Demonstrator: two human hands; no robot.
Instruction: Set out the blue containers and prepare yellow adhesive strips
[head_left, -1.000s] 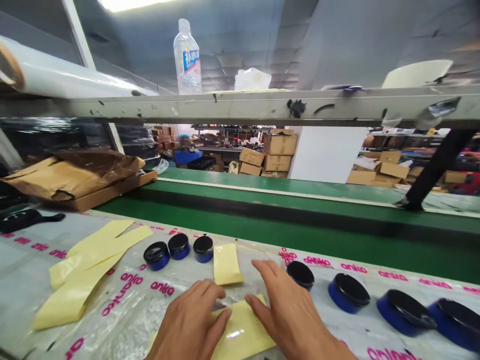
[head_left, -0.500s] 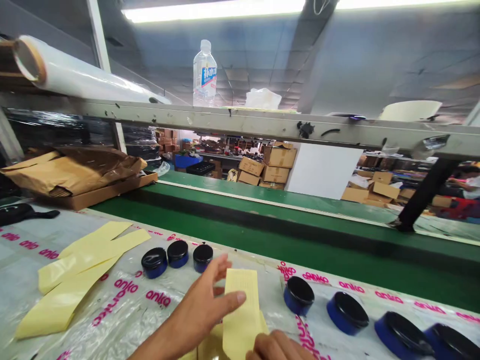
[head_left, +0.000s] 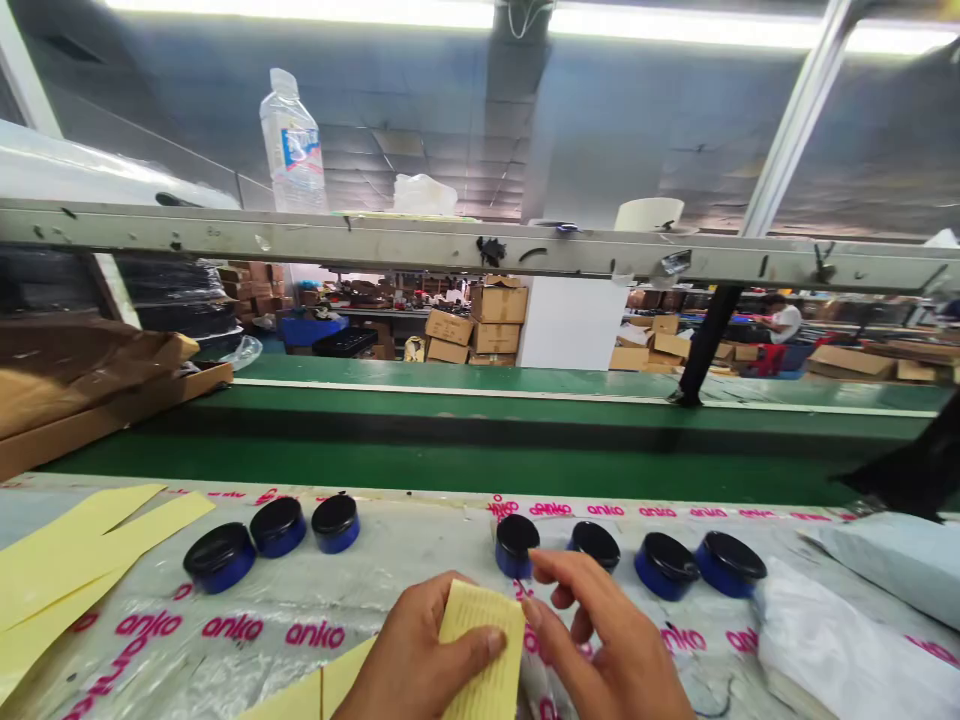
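Tabletop: left hand (head_left: 420, 665) pinching sheet (head_left: 484, 650)

I see a clear water bottle (head_left: 291, 140) standing on the grey metal rail (head_left: 480, 245) across the upper part of the frame. Below it runs a green conveyor belt (head_left: 487, 465). At the left edge a flat cardboard tray (head_left: 105, 415) holds crumpled brown paper (head_left: 82, 365). Through the gap at centre, stacked cardboard boxes (head_left: 480, 320) sit in the background. A white plastic bag (head_left: 862, 640) lies at lower right.
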